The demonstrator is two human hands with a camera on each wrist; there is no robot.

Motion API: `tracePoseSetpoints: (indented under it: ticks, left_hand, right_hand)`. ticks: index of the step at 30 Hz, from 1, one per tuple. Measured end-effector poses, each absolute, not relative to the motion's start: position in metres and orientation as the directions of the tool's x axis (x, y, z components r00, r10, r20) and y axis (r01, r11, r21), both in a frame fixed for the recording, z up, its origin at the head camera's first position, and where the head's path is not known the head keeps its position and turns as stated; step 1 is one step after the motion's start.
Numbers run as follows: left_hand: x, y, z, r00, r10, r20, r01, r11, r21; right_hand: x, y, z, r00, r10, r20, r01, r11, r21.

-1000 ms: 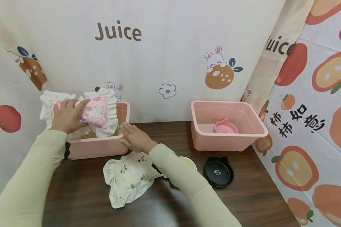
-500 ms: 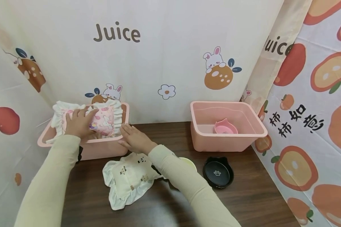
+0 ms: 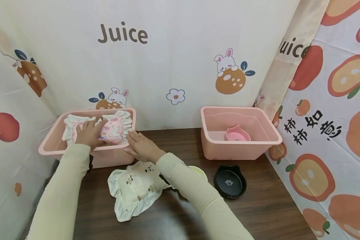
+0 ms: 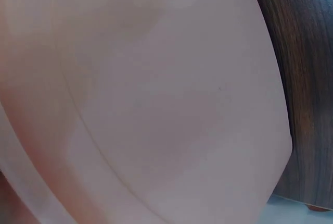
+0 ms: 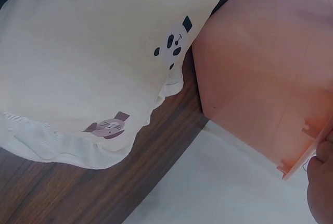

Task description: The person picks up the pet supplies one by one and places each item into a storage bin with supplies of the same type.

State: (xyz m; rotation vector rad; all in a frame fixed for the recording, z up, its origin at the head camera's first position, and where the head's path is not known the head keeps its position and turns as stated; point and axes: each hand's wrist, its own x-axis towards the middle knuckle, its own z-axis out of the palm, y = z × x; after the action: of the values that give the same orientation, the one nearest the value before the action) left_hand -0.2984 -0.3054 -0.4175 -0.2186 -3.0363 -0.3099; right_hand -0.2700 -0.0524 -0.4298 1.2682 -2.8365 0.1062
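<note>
A pink ruffled pillow [image 3: 115, 130] with a printed pattern lies inside the left pink bin [image 3: 112, 156], mostly below its rim. My left hand [image 3: 90, 135] grips the pillow around its middle, bunching it; the fingertips are partly hidden. Flat on the bin's right rim rests my right hand [image 3: 144, 146], its fingers extended. Below that hand, a cream ruffled pillow [image 3: 138, 188] with animal prints lies on the table, partly covered by the right forearm. The left wrist view shows only the bin's wall [image 4: 177, 88] and some table. Part of the right hand [image 5: 322, 182] enters the right wrist view.
A second pink bin [image 3: 234, 151] stands at the right, with a pink cat-eared bowl [image 3: 238, 134] inside. In front of it sits a black cat-eared bowl [image 3: 229, 183] with a paw print. A yellow bowl [image 3: 199, 172] is half hidden by the right sleeve. Printed curtains surround the table.
My left hand has moved right and down, lowering the pink pillow from above the left bin into it. The right hand has stayed on the bin's rim.
</note>
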Motion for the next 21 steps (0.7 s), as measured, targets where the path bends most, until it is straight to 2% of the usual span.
tracePoseSetpoints:
  ticks: [21]
  left_hand:
    - [-0.31,-0.302,-0.424,-0.979,0.171,-0.108,0.146,0.967,0.207]
  right_hand:
    - [-0.269,-0.052,-0.428,-0.678,-0.735,0.035,-0.735,0.675,-0.055]
